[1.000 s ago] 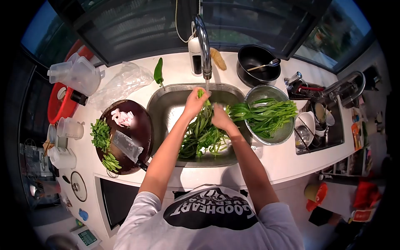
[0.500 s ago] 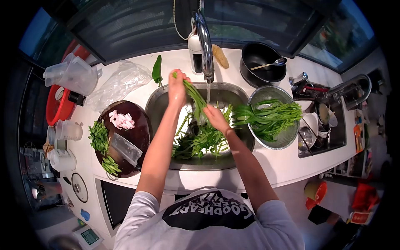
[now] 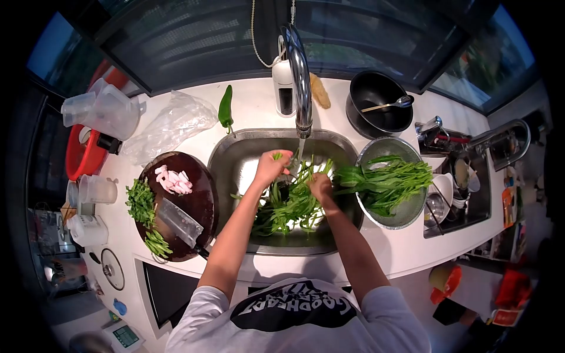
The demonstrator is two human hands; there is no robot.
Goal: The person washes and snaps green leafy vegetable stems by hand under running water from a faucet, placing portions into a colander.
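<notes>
Both hands are low in the steel sink [image 3: 235, 147], among a pile of long-stemmed leafy greens [image 3: 288, 206]. My left hand [image 3: 273, 167] is closed round a bunch of stems, whose green ends poke out at the top of the fist. To its right, my right hand [image 3: 321, 188] has its fingers curled round more of the greens. Water runs from the tap [image 3: 303, 88] between the two hands. A colander [image 3: 406, 215] beside the sink holds more leafy greens, with leaves hanging over its left rim.
Left of the sink, a round chopping board [image 3: 200, 176] bears a cleaver [image 3: 179, 222], pale sliced pieces [image 3: 173, 179] and chopped greens [image 3: 141, 203]. Behind lie a green pepper [image 3: 225, 107] and a plastic bag [image 3: 176, 123]. A black pot [image 3: 376, 97] with a spoon stands back right.
Both hands have moved down into the sink, and the greens stretched between them have come down to the pile. The view has shifted slightly, showing the sink lower.
</notes>
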